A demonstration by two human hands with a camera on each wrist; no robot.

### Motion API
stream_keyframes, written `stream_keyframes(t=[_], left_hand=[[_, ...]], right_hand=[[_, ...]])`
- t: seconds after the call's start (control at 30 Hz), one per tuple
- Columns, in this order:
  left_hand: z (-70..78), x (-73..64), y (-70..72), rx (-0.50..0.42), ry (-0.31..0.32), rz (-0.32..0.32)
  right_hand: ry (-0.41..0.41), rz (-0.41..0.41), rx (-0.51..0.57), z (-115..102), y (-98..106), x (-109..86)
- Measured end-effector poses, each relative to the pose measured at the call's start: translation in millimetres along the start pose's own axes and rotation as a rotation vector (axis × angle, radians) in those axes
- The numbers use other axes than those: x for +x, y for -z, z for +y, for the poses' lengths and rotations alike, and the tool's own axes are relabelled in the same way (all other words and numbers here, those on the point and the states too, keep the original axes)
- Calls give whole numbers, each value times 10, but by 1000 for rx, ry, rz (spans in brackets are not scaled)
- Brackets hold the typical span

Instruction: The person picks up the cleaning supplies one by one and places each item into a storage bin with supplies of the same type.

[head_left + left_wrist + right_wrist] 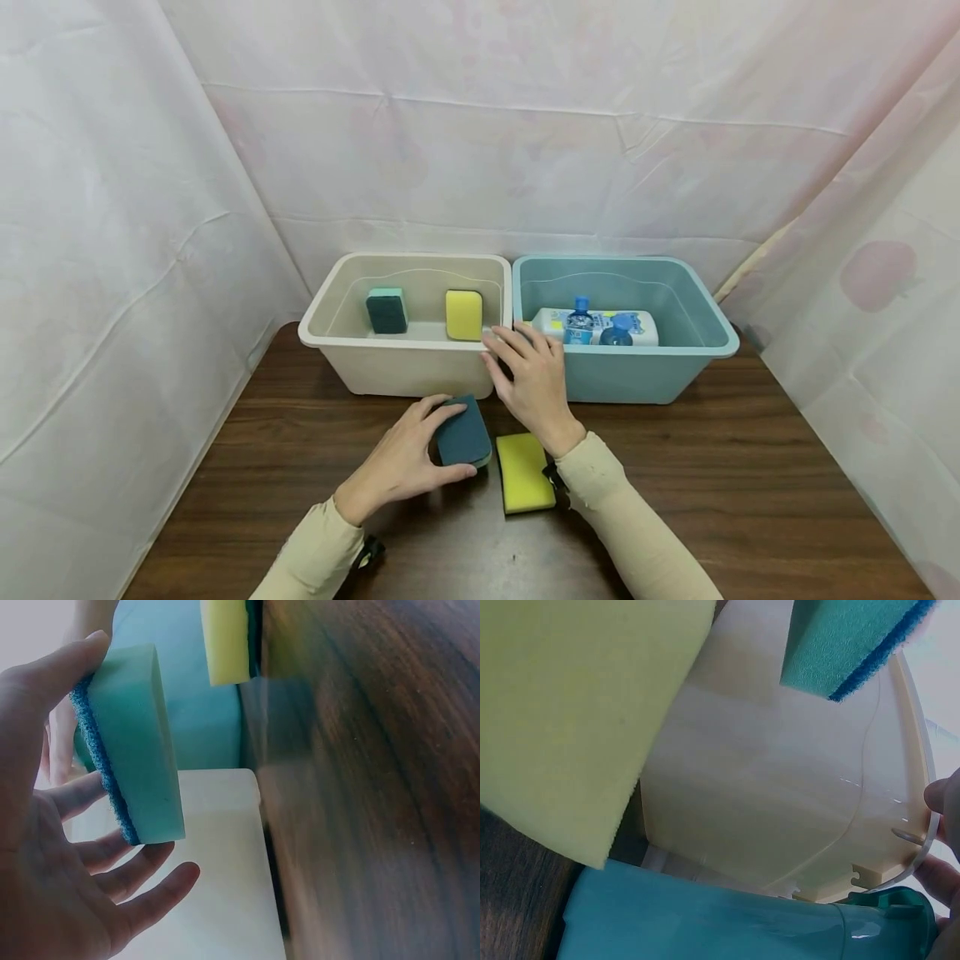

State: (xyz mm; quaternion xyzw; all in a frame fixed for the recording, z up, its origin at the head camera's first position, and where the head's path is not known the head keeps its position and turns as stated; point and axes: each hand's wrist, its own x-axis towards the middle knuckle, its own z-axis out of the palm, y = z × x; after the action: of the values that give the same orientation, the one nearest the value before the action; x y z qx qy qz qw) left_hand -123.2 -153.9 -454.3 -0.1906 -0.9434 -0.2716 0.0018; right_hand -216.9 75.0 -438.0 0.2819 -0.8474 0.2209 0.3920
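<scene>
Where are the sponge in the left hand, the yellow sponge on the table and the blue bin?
Held sponge (pixel 462 435), head view, dark top face.
Yellow tabletop sponge (pixel 525 475), head view, top face.
Blue bin (pixel 633 377), head view, front wall.

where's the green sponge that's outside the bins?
Head view, centre: the left hand grips the green sponge, dark pad up, in front of the cream bin and just left of the outside yellow sponge.

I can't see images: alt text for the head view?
A left hand holds a green sponge over a wooden table, near a yellow sponge. The right hand is by a beige bin holding two sponges and a blue bin holding bottles.
</scene>
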Motion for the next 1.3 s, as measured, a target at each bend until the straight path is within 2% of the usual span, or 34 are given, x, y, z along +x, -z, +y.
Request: stream_keyframes(t=[0.4, 0.77, 1.0, 1.13, 1.3], left_hand=[[41, 88, 98, 53, -69, 31], [71, 140, 260, 74, -104, 31], [78, 158, 288, 94, -151, 35], [67, 168, 289, 106, -146, 36], [56, 173, 320, 78, -134, 23]], right_hand=[[12, 16, -5, 1, -13, -4], [6, 8, 2, -5, 2, 1], [12, 21, -1, 0, -11, 7], [17, 21, -6, 1, -22, -3], [12, 17, -1, 8, -23, -10]])
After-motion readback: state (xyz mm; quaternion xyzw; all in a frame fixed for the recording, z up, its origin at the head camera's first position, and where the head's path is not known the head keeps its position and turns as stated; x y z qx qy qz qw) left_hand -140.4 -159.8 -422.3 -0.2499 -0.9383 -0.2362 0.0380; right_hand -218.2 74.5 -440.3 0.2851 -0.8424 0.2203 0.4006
